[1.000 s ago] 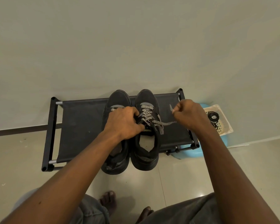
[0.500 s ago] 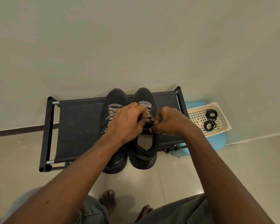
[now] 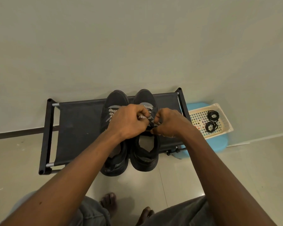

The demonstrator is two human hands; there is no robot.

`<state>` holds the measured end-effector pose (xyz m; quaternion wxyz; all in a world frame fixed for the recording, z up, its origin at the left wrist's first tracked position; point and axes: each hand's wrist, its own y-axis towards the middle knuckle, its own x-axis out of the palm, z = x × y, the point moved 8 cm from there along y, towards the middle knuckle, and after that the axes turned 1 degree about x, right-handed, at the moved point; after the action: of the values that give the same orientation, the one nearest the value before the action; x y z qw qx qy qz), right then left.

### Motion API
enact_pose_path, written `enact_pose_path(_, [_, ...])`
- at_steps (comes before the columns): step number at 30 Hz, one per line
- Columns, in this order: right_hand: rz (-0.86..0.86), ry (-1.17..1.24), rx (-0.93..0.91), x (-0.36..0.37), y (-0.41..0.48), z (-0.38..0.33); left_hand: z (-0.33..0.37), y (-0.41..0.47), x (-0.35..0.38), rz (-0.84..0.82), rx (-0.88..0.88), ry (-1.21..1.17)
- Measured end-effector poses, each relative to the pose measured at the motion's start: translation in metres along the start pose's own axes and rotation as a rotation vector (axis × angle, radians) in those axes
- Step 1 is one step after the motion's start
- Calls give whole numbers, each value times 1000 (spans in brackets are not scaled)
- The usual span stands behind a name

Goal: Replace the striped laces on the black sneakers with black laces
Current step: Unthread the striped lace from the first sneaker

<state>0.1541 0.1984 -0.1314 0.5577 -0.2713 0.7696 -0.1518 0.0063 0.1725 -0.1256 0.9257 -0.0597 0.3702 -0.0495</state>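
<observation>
A plain pale wall (image 3: 137,46) meets a glossy tiled floor (image 3: 235,168), and a low black fabric-topped shoe rack (image 3: 75,128) stands against the wall. Two black sneakers sit side by side on the rack, toes to the wall and heels past its near edge.

The right black sneaker (image 3: 145,97) is the one being worked on. Its black-and-white striped lace (image 3: 148,107) crosses the upper eyelets, and loose lengths run down between the two hands. The tongue and the empty opening show just below the hands.

The left hand (image 3: 129,123) reaches in over the left black sneaker (image 3: 116,100), knuckles up and wrist straight. Its fingers (image 3: 143,111) are curled tight and pinch a stretch of the striped lace over the right sneaker's throat. The right hand (image 3: 170,123) comes in from the other side, almost touching the left. Its fingers (image 3: 158,115) are curled and clamped on another stretch of the same lace.

The left sneaker carries its own striped lace (image 3: 111,111), partly hidden by the left hand.

Just beside the rack's right end a cream plastic lattice basket (image 3: 226,118) rests on a light blue plastic stool (image 3: 219,142). The basket holds two coiled black laces (image 3: 213,115). Bare feet (image 3: 108,201) and grey trousers (image 3: 91,212) show at the bottom edge.
</observation>
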Motion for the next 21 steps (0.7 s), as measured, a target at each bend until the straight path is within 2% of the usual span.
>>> enact_pose_path(5, [51, -28, 8, 2, -6, -8, 14, 3, -4, -69, 83, 280])
enact_pose_path(11, [211, -7, 22, 2, -27, -15, 8, -5, -1, -105, 102, 307])
enact_pose_path(15, [254, 48, 55, 5, -41, -9, 18, -20, 2, 22, 168, 378])
enact_pose_path(21, [289, 49, 17, 0, -54, -20, 23, -27, -5, 142, 60, 363])
